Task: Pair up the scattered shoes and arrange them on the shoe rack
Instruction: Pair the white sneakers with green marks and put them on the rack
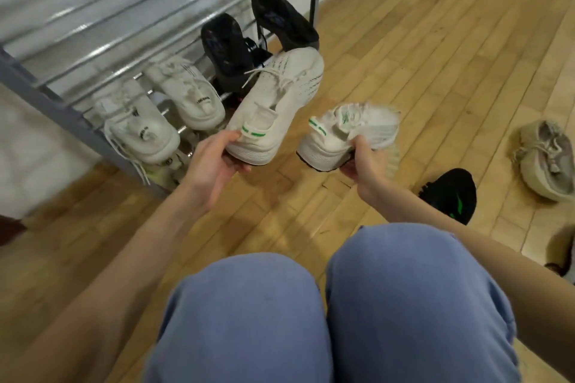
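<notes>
here both hands grip: left hand (214,155) 1 white sneaker (277,106), right hand (362,162) its mate (351,130).

Both bare arms reach forward over bent knees (326,305). Left hand (214,158) palm-up, fingers curled under, thumb on top, gripping. Right hand (362,158) lower, to the right, fingers curled, pinching. Hands apart.
</notes>
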A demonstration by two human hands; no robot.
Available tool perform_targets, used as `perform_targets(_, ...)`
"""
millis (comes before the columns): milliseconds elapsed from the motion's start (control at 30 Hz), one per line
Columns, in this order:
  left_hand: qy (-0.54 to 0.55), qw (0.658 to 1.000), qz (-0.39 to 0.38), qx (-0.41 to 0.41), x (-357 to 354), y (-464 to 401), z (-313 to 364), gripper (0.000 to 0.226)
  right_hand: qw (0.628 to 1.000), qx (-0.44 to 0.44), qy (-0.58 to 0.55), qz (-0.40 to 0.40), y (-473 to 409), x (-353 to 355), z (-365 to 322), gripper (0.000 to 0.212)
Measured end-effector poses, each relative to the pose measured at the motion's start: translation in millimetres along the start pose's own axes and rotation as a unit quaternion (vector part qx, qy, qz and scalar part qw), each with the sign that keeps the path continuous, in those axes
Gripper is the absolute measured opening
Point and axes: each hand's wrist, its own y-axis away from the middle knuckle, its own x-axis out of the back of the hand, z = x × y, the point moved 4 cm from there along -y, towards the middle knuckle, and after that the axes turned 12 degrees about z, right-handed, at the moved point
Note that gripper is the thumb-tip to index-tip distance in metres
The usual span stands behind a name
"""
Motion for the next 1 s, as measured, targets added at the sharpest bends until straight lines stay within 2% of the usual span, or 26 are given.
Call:
perform_targets(67,0.015,1.000,-0.006,-0.022,-1.4,1.5,16.4,0.021,0.996,0.095,0.003,0.001,7.1,-8.8,-29.6,0.018)
perform_targets(133,0.030,0.999,0.004,-0.042,2.7,2.5,32.1,0.021,0.983,0.184,0.027,0.009,16.4,-15.2,-54.2,0.030)
perform_targets(200,0.045,0.997,0.013,-0.060,9.2,3.3,45.1,0.019,0.967,0.254,0.032,0.008,27.7,-21.8,-74.7,0.033)
perform_targets(267,0.065,0.995,0.029,-0.075,17.8,3.3,55.1,0.018,0.953,0.302,0.038,-0.010,37.5,-30.8,-90.5,0.030)
perform_targets(367,0.101,0.988,0.068,-0.093,35.8,1.3,66.4,0.017,0.939,0.336,0.056,-0.051,49.9,-51.4,-110.4,0.037)
perform_targets(567,0.126,0.965,0.159,-0.168,68.1,6.0,83.1,0.035,0.918,0.350,0.082,-0.168,85.0,-111.4,-137.3,0.023)
perform_targets(667,0.160,0.945,0.231,-0.165,76.7,3.8,90.3,0.044,0.911,0.340,0.104,-0.207,98.5,-150.2,-140.9,0.037)
perform_targets(733,0.159,0.933,0.281,-0.158,80.7,-0.1,94.6,0.041,0.909,0.332,0.116,-0.225,106.5,-177.2,-146.9,0.045)
perform_targets(833,0.161,0.919,0.331,-0.141,83.9,-8.1,102.7,0.021,0.900,0.329,0.137,-0.250,115.5,-215.4,-161.5,0.030)
perform_targets(1000,0.203,0.911,0.342,-0.110,80.9,-17.6,112.1,0.015,0.911,0.260,0.147,-0.284,115.1,-270.9,-176.8,0.017)
